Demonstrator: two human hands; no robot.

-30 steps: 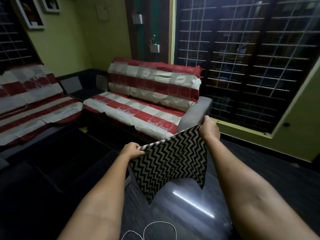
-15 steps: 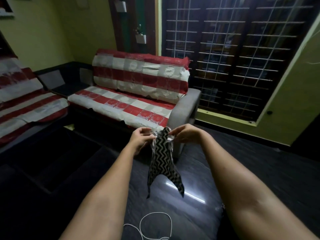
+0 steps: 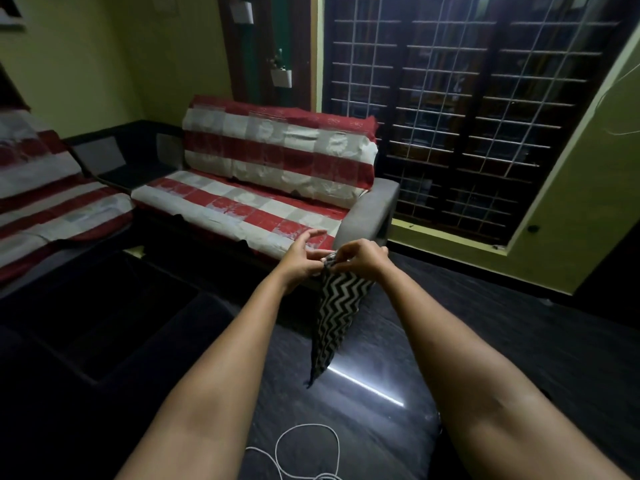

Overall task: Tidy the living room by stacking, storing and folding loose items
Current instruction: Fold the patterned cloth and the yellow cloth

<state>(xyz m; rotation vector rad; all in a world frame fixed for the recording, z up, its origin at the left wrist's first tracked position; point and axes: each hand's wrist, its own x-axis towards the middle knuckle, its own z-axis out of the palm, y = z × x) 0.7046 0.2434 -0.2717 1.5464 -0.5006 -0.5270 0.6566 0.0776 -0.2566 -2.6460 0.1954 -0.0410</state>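
A loop of white cord (image 3: 304, 448) lies on the dark, shiny floor (image 3: 398, 344) nearest the camera, between the two bare forearms. Beyond the cord, a black-and-white zigzag cloth (image 3: 334, 313) hangs in the air above the floor, folded narrow and tapering to a point at its lower end. Both hands meet at the top edge of the cloth: the right hand (image 3: 362, 259) pinches that bunched edge with curled fingers, and the left hand (image 3: 301, 259) touches it from the other side, thumb and lower fingers at the cloth while its upper fingers reach forward loosely. Just behind the cloth stands a sofa (image 3: 367, 213) with a grey armrest, draped in a red-and-white checked cover (image 3: 263, 174). Left of that sofa is a second seat (image 3: 52, 202) under a similar cover. Right of the sofa, a dark window with a metal grille (image 3: 467, 109) fills the green wall (image 3: 575, 216).
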